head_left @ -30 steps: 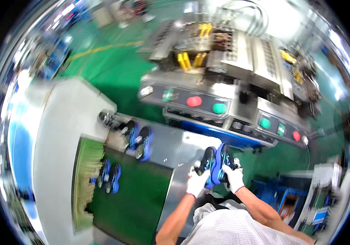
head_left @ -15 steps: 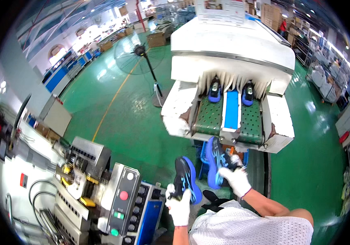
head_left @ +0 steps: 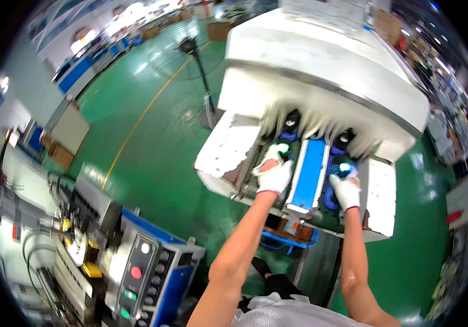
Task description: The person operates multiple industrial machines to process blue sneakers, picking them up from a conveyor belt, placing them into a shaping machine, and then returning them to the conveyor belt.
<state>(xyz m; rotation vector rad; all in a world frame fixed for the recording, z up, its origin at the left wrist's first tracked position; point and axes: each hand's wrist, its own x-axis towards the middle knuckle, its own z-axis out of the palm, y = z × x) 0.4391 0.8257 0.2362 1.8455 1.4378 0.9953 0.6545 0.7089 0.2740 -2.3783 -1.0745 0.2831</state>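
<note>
My left hand point(head_left: 274, 177), in a white glove, is closed on a dark shoe point(head_left: 284, 152) at the left belt lane, covering much of it. At the right lane my right hand point(head_left: 347, 191), gloved the same way, grips a black-and-blue shoe point(head_left: 330, 197) whose blue sole edge shows beside the thumb. Motion blurs the fingertips. Just beyond each hand, another black-and-blue shoe sits at the pale fringe curtain point(head_left: 321, 122): one on the left point(head_left: 291, 123), one on the right point(head_left: 344, 140). A blue strip point(head_left: 307, 174) divides the lanes of the white machine point(head_left: 321, 71).
Under the belt front is a blue crate point(head_left: 288, 240) with brown pieces inside. A control panel point(head_left: 136, 272) with coloured buttons stands at lower left, beside metal machinery. A pedestal fan point(head_left: 201, 76) stands on the green floor beyond. Racks with wrapped goods line the far right.
Both hands have moved forward and up from in front of my body to the belt lanes, carrying the two shoes. The shoes at the curtain are now further under the fringe.
</note>
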